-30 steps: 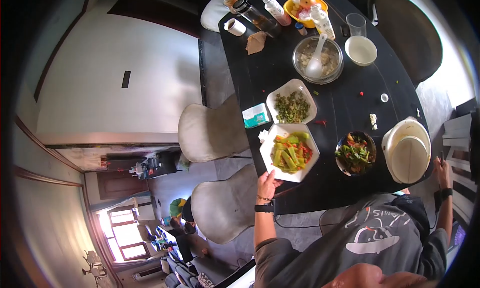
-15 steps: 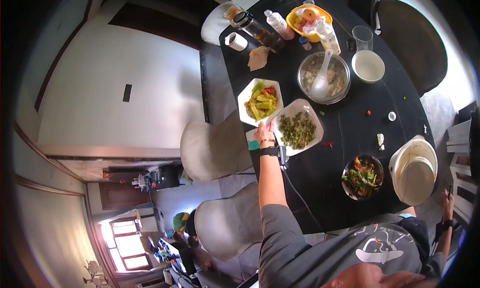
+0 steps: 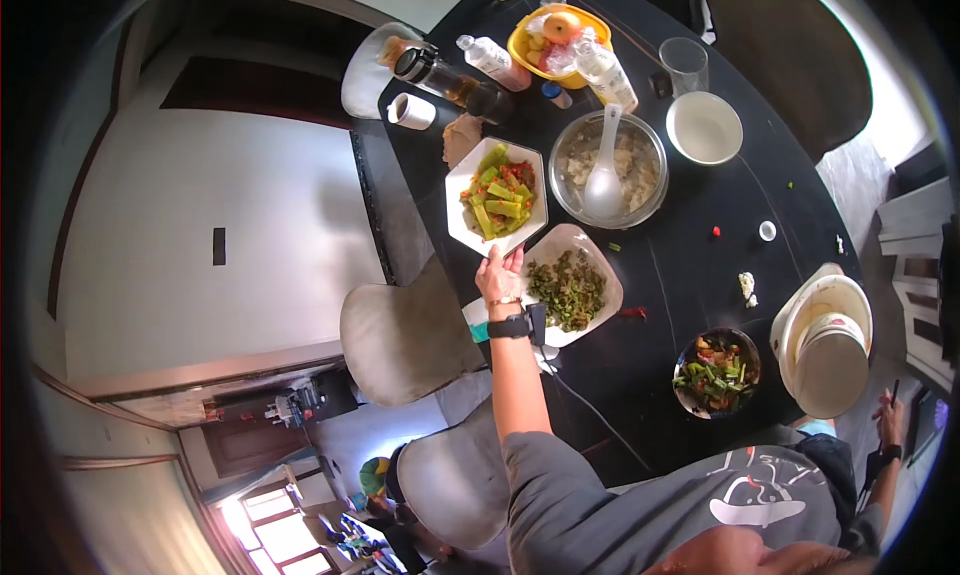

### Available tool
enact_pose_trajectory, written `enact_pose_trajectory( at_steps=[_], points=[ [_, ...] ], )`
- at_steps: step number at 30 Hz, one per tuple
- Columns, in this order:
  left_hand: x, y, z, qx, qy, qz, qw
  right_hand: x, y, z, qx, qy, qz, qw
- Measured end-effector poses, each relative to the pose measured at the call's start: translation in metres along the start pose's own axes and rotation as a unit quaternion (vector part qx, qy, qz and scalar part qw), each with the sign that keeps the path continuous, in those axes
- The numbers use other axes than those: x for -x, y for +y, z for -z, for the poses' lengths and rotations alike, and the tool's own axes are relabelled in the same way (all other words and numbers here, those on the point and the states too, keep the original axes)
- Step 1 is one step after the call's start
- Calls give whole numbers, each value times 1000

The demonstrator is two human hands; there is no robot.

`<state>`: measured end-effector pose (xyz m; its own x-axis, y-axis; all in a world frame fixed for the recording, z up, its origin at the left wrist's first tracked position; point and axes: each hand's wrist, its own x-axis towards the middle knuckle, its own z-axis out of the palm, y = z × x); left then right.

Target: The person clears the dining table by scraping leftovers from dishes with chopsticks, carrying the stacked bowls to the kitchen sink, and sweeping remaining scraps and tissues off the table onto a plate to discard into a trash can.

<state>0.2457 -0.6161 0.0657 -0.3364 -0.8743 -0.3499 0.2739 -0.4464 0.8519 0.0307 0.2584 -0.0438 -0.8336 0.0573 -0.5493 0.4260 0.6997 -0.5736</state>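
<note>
Black tabletop [image 3: 660, 270] | your left hand [image 3: 500, 274] grips the hexagonal bowl [image 3: 458, 210] by one edge, beside the greens dish [image 3: 556, 241]; your right hand [image 3: 888, 417] grasps a thin stick [image 3: 894, 387] | one-sided support could tip it, spilling food

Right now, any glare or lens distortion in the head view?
Head view: fisheye bend, black corners; window blown out at lower left; whitish glare beside the dark chair, upper right; left hand and hexagonal bowl reasonably sharp.
</note>
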Motion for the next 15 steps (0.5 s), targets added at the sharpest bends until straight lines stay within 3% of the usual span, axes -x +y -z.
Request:
enact_pose_trajectory(
  at_steps=[3,4,5,8,15],
  points=[
    [43,9,-8,-7,-55,6,998,-9,11,-3,46,15,-7,999],
    [62,12,-14,-28,-82,4,996,-19,32,-1,49,15,52,997],
    [81,15,-17,-42,-90,18,995,11,-23,-10,-11,0,29,1000],
    [138,14,-12,-75,-127,61,987,0,-12,-9,-7,-31,28,999],
    [266,-6,7,-72,-99,101,987,-15,-41,-13,-34,-55,63,996]
  ],
)
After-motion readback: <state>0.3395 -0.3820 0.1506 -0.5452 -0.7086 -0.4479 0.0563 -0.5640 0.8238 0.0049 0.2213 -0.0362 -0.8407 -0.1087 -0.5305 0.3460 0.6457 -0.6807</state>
